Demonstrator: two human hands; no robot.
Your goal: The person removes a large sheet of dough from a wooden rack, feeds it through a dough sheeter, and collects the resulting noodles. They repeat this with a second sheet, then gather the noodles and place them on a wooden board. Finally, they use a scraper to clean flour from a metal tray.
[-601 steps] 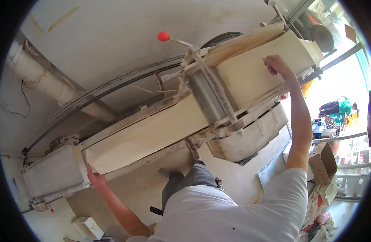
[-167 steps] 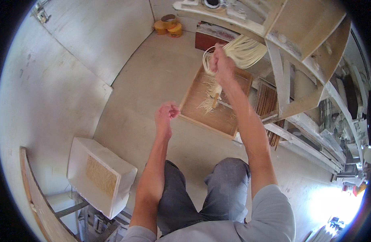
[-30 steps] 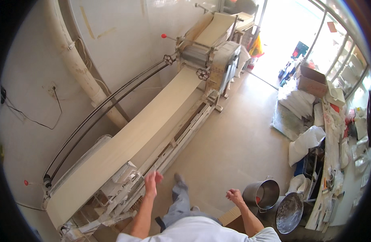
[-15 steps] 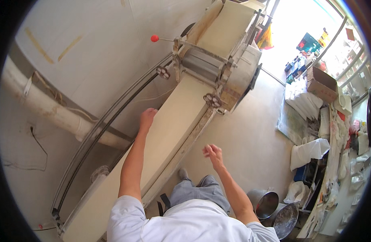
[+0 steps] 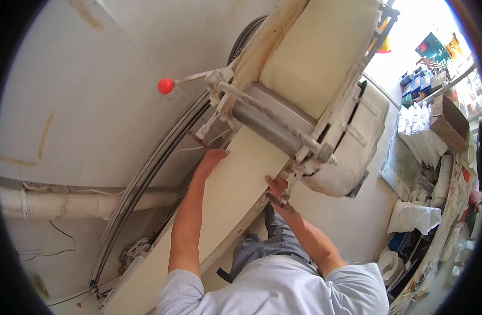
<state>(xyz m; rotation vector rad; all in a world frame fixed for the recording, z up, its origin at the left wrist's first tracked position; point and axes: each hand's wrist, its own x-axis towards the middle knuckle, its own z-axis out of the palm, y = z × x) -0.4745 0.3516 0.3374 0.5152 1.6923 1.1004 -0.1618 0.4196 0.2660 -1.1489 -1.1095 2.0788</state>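
Slanting lengthwise toward upper right, the pale sheet (image 5: 228,199) separates left fingers (image 5: 219,153) from right fingers (image 5: 276,184), pinch unclear.

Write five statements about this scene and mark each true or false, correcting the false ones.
1. The left hand is at the left edge of the pale sheet. True.
2. The right hand rests on top of the left hand. False: they are apart, with the sheet between them.
3. The sheet shows on both sides of the rollers. True.
4. A red knob is left of the rollers in the picture. True.
5. The right hand is nearer the knob than the left hand is. False: the left hand is nearer.
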